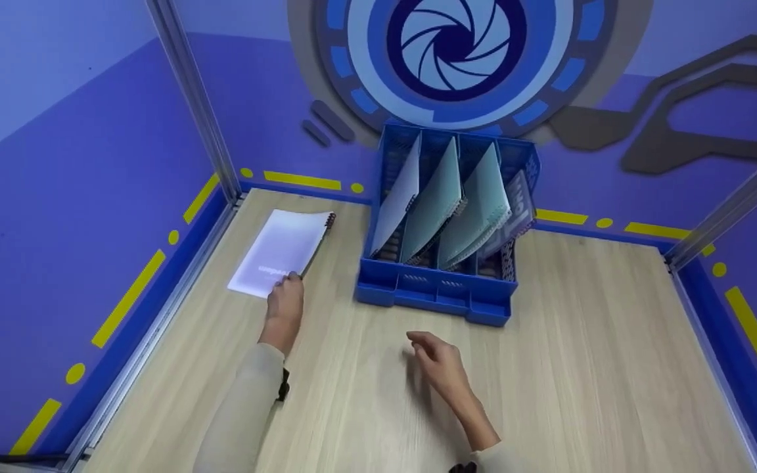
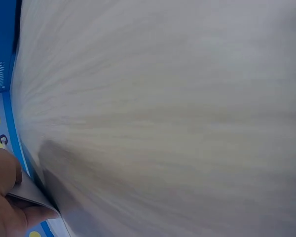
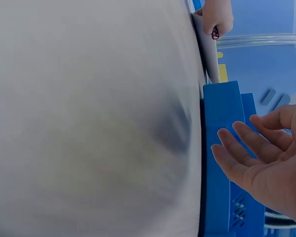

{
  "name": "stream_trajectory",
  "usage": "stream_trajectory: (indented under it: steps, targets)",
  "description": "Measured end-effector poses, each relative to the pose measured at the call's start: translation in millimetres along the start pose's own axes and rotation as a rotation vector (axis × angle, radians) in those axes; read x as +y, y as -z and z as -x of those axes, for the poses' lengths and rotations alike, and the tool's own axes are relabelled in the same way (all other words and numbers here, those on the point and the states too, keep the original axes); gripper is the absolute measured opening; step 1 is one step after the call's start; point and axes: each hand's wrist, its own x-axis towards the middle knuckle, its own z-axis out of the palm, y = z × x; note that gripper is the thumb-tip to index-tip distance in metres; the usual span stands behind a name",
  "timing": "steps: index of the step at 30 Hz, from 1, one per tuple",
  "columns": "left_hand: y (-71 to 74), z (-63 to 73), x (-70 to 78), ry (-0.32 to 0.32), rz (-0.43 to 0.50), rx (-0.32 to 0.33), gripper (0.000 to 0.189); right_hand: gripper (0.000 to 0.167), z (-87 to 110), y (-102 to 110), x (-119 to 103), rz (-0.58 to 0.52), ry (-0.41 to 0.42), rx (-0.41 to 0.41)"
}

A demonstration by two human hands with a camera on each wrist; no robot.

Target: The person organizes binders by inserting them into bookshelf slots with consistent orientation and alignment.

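A spiral-bound notebook (image 1: 283, 246) with a whitish-lilac cover and some lettering lies on the left of the table. My left hand (image 1: 285, 305) pinches its near right edge; in the left wrist view the thumb and fingers of that hand (image 2: 7, 197) hold the notebook's edge (image 2: 29, 190) between them. To the right, my right hand (image 1: 443, 368) hovers over the table in front of the blue file rack (image 1: 434, 299), holding nothing. Its fingers are loosely bent and spread apart in the right wrist view, where the hand (image 3: 274, 165) overlaps the rack (image 3: 222, 106).
Notebooks lean in the rack's slots: a pale lilac one (image 1: 397, 200) at left, two pale green ones (image 1: 436, 200) in the middle, a greyish one with lettering (image 1: 516, 210) at right. Small trays line the rack's front. Blue walls with metal posts (image 1: 198, 92) enclose the table (image 1: 602, 341).
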Motion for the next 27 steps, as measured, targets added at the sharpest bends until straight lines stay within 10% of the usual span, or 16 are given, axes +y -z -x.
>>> stream_trajectory:
  steps: [15, 27]
  targets:
    - [19.0, 23.4, 4.2, 0.164, 0.356, -0.009, 0.009, 0.023, -55.1, -55, -40, -0.104, 0.075, -0.048]
    - [31.6, 48.8, 5.5, 0.159, 0.468, 0.02, 0.013, 0.023, -83.8, -84, -52, -0.173, -0.012, -0.103]
